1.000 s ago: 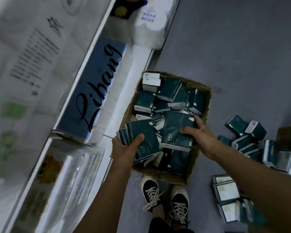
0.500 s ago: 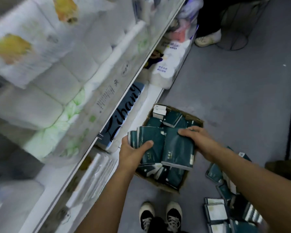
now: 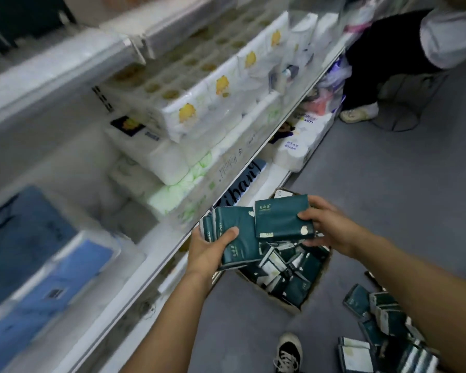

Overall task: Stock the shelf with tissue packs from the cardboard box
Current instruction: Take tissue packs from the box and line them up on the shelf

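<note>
My left hand [image 3: 209, 251] grips a small stack of dark green tissue packs [image 3: 237, 232], thumb across the top pack. My right hand [image 3: 326, 224] holds a single dark green tissue pack [image 3: 280, 219] by its right end, level with the stack. Both hands hover above the cardboard box [image 3: 277, 298] on the floor, which holds several more green packs. The white shelf [image 3: 156, 254] runs diagonally to the left of my hands, its front edge close to my left hand.
White toilet-roll bundles [image 3: 199, 109] fill the middle shelf and blue packs [image 3: 46, 265] lie at its near end. Loose green packs [image 3: 382, 319] are scattered on the grey floor at the right. Another person's legs [image 3: 374, 68] stand at the far end. My shoe [image 3: 288, 351] is below the box.
Both hands have lifted the green packs out of the box, up toward the shelf edge. The view has tilted upward from the box to the shelves.
</note>
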A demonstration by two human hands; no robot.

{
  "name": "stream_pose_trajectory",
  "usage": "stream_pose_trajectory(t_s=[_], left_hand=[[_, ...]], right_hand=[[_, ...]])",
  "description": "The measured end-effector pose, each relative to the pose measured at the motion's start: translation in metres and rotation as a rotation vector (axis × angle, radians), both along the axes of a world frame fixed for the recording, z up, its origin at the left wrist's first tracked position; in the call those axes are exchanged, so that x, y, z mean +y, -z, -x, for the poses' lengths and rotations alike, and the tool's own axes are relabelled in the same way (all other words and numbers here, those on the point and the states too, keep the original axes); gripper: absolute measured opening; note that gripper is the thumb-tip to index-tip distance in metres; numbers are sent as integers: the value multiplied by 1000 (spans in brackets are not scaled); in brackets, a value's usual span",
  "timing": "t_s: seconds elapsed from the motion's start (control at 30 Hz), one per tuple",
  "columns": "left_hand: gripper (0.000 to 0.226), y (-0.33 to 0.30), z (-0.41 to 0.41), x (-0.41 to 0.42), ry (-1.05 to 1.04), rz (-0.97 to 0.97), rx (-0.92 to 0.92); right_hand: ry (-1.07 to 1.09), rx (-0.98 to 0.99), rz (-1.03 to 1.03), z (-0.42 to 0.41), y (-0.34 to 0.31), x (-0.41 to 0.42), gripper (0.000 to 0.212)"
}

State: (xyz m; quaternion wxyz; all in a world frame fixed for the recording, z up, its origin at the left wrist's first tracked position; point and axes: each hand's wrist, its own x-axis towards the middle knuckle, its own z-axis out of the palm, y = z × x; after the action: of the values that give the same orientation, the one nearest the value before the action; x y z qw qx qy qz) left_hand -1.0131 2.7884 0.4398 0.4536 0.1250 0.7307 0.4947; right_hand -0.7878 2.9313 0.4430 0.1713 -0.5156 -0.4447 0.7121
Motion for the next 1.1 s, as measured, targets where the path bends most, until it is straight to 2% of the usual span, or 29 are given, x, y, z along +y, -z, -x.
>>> stream_pose_trajectory(t_s=[0.17,0.3,0.4,0.5,0.73,0.83,1.1], left_hand=[[54,-65,4,-91,-63,-53,28],[59,-102,5,-157,-118,-87,41],[65,-121,4,-199,-139,-100,45],[59,-141,2,-240,-177,-123,39],[48,-195,22,-324,-325,-214,62],[47,-220,39,-353,-401,-268,110],[55,-280,88,-396,-534,-339,238]], right_hand=[[-157,30,-55,8,-43,-71,32],[-258,2,-100,16,-78,-121,35],[-342,-21,-138,23,-107,-151,43],[-453,-19,-156,32,-133,-176,57],[-702,9,-292,79,-200,-227,28],[-769,37,-349,107,-231,-245,29],[-778,240,-499,185,-305,-270,32]])
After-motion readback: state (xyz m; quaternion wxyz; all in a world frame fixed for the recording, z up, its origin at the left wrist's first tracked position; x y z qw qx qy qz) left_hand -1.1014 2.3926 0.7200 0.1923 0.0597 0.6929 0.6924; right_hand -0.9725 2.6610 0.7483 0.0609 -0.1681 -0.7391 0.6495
